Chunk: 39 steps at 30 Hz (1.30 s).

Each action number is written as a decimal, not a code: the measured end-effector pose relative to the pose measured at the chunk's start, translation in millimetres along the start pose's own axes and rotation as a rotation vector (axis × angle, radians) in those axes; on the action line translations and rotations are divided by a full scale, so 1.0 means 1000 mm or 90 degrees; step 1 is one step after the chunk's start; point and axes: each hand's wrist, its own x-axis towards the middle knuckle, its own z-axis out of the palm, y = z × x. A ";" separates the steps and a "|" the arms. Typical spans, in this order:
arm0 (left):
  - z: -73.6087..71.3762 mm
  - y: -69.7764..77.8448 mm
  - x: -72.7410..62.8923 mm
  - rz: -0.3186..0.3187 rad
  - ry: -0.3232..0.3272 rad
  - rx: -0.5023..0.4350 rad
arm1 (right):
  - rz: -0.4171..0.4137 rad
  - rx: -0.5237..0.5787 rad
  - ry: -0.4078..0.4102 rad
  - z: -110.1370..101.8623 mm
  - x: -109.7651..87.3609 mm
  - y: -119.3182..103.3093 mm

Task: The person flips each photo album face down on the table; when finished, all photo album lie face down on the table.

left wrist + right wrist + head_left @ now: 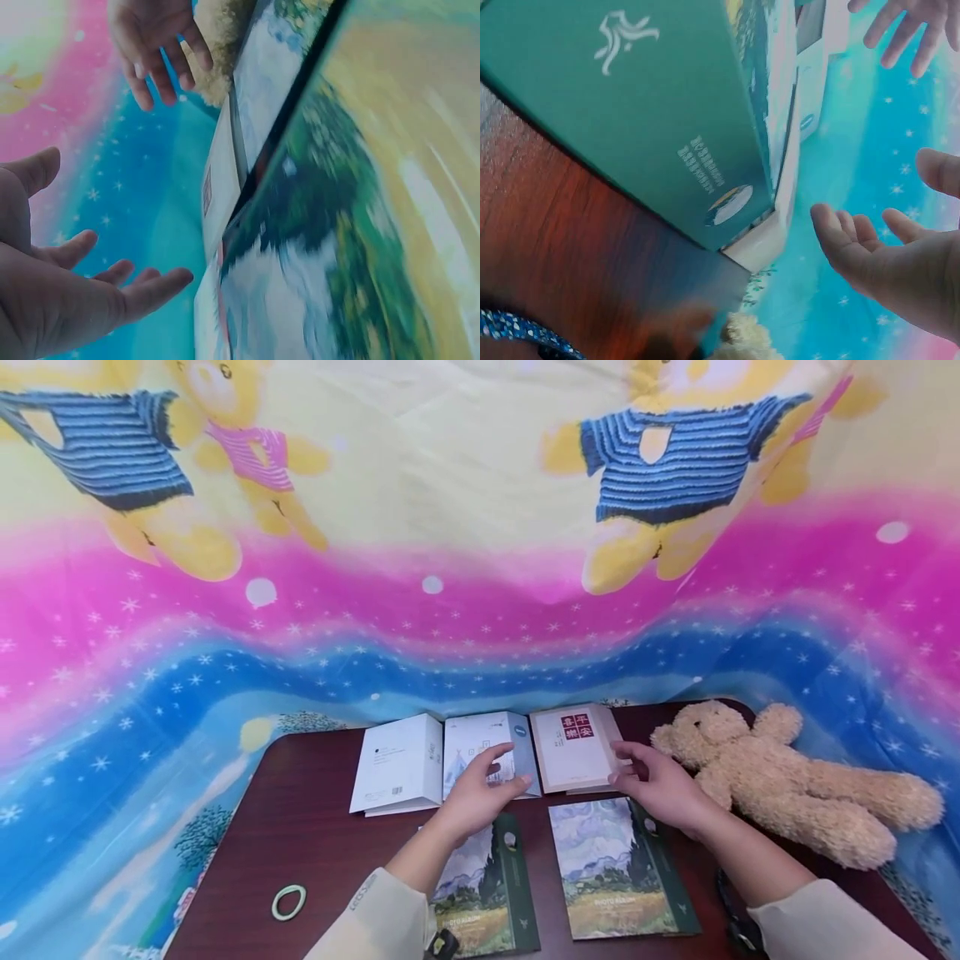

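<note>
Several boxed albums lie on a dark wooden table [300,827]. My left hand [483,789] hovers with relaxed fingers over the white and blue box [487,752], holding nothing. My right hand [652,781] floats open beside the cream box with a red label [573,745]. Two green landscape photo albums [487,885] [611,868] lie nearer me. A white box [397,764] sits at the far left of the row. In the left wrist view my left hand [82,289] is spread beside a landscape album [360,225]. The right wrist view shows my right hand [889,266] open near a green album spine [645,112].
A tan teddy bear [787,781] lies on the table's right side, close to my right forearm. A pale green ring [288,902] rests near the front left. A bear-printed sheet [450,568] hangs behind the table. A dark strap [735,918] lies at front right.
</note>
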 end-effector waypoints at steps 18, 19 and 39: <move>-0.049 -0.024 -0.059 0.035 0.163 0.496 | -0.121 -0.266 0.070 0.004 -0.032 -0.002; -0.051 -0.025 -0.062 0.031 0.165 0.513 | -0.124 -0.282 0.070 0.004 -0.033 -0.002; -0.051 -0.055 -0.101 0.015 0.140 0.739 | -0.176 -0.529 0.117 0.032 -0.049 0.009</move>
